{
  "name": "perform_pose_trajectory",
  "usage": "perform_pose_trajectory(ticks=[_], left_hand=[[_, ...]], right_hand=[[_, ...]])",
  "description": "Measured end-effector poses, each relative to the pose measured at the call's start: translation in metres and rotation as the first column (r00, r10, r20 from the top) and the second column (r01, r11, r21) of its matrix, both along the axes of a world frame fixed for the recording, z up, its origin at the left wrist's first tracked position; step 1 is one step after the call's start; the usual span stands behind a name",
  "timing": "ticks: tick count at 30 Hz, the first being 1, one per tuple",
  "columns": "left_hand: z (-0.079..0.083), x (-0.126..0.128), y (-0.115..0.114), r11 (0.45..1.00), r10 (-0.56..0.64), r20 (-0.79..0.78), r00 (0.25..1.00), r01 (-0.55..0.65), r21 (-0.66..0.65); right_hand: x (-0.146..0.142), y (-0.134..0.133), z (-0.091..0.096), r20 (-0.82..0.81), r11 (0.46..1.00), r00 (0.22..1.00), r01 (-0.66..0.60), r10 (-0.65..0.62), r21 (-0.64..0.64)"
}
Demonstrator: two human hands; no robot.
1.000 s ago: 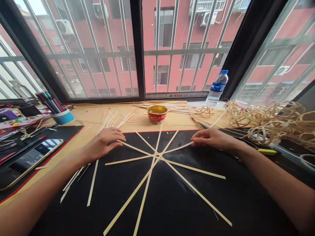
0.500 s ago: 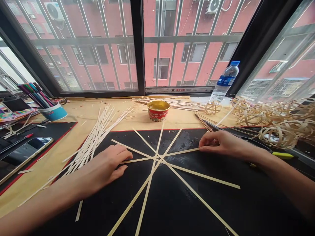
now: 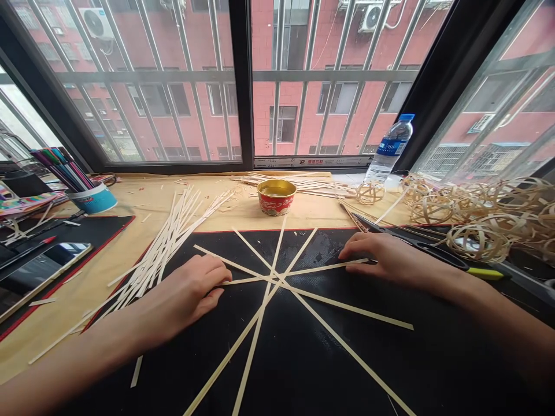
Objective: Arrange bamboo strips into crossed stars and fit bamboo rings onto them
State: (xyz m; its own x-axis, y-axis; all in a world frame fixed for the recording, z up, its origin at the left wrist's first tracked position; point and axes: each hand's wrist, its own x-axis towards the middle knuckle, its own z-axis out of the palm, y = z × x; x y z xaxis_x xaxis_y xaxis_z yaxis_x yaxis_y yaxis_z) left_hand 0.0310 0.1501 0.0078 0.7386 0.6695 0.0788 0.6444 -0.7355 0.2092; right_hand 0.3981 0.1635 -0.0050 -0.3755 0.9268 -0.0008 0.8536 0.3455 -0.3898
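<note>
Several pale bamboo strips (image 3: 351, 304) cross at one point (image 3: 276, 279) on the black mat (image 3: 329, 375), fanned out like spokes. My left hand (image 3: 197, 286) is left of the crossing, its fingers and thumb closed around the left part of a near-horizontal strip (image 3: 247, 281). That strip's far left part is hidden by the hand. On the other side, my right hand (image 3: 381, 257) hovers around the same strip's right end, fingers and thumb apart, with the strip's tip showing between them.
Loose strips (image 3: 173, 237) lie piled at left. A red and gold tin (image 3: 276, 199) stands behind the mat. At right are woven bamboo balls (image 3: 479, 242), scissors (image 3: 437, 257) and a water bottle (image 3: 388, 150). A pen cup (image 3: 93, 199) and phone (image 3: 47, 274) sit far left.
My right hand's fingers have spread from their pinch, baring the strip's right end. The left hand keeps nearly the same pose. The whole view has shifted slightly.
</note>
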Motion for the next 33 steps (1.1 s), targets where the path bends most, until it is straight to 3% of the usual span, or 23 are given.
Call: perform_pose_trajectory(ticks=[2,8,12,16,23,33], left_hand=[[0.003,0.009,-0.005,1.0,-0.013,0.01,1.0,0.013,-0.002],[0.005,0.03,-0.015,0.984,-0.054,0.085,0.995,0.067,-0.163],[0.005,0.027,-0.014,0.928,-0.115,0.121,0.986,0.15,-0.341],[0.003,0.025,-0.013,0.897,-0.098,0.149,0.984,0.152,-0.415],[-0.011,0.03,-0.017,0.92,-0.038,0.227,0.973,0.123,-0.371],[0.0,0.036,-0.02,0.959,-0.131,0.169,0.977,0.168,-0.23]], right_hand=[[-0.015,-0.005,0.008,0.023,0.999,0.999,-0.034,0.034,0.038],[-0.068,-0.022,0.026,-0.083,0.967,0.972,-0.228,0.219,-0.115],[-0.074,-0.022,0.015,-0.147,0.95,0.958,-0.268,0.246,-0.16],[-0.067,-0.016,-0.003,-0.241,0.939,0.942,-0.284,0.235,-0.196],[-0.062,-0.017,-0.009,-0.296,0.936,0.929,-0.288,0.221,-0.203],[-0.062,-0.017,-0.009,-0.295,0.932,0.928,-0.295,0.228,-0.21]])
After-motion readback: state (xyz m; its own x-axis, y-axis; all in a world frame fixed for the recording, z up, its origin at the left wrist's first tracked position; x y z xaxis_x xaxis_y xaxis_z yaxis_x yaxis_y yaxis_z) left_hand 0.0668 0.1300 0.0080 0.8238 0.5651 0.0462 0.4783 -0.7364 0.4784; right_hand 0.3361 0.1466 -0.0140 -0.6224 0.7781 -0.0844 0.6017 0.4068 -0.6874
